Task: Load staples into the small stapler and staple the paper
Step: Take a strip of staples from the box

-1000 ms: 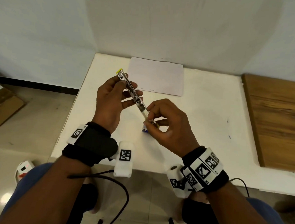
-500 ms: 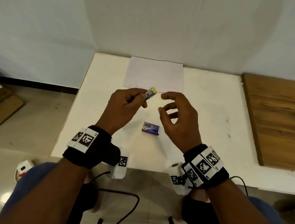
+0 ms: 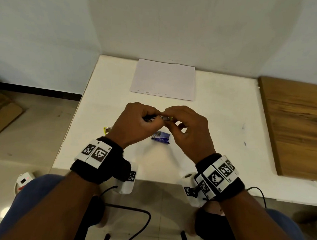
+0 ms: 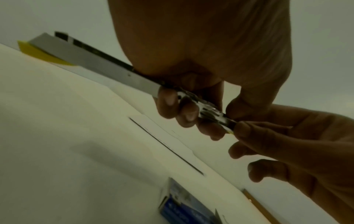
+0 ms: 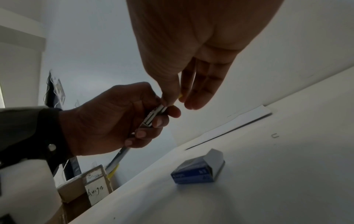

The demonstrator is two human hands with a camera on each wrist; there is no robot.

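Observation:
The small metal stapler [image 3: 162,117] with yellow ends lies level between my two hands, above the white table [image 3: 217,122]. My left hand [image 3: 148,117] is curled round its middle, and one yellow tip [image 3: 107,130] pokes out past that wrist. My right hand [image 3: 169,116] pinches the stapler's right end with thumb and fingertips. In the left wrist view the long grey arm of the stapler [image 4: 99,65] runs up to the left. The blue staple box [image 3: 161,139] lies open on the table just under my hands. The white paper [image 3: 164,80] lies flat at the table's far side.
A wooden board [image 3: 295,125] covers the table's right side. One loose staple [image 5: 275,135] lies on the table near the paper [image 5: 239,122]. Cardboard boxes [image 5: 91,184] stand on the floor to the left. The near table edge runs just behind my wrists.
My left hand turned the stapler from upright to level and lowered it. My right hand let go of its lower end, opened, and now pinches the right end.

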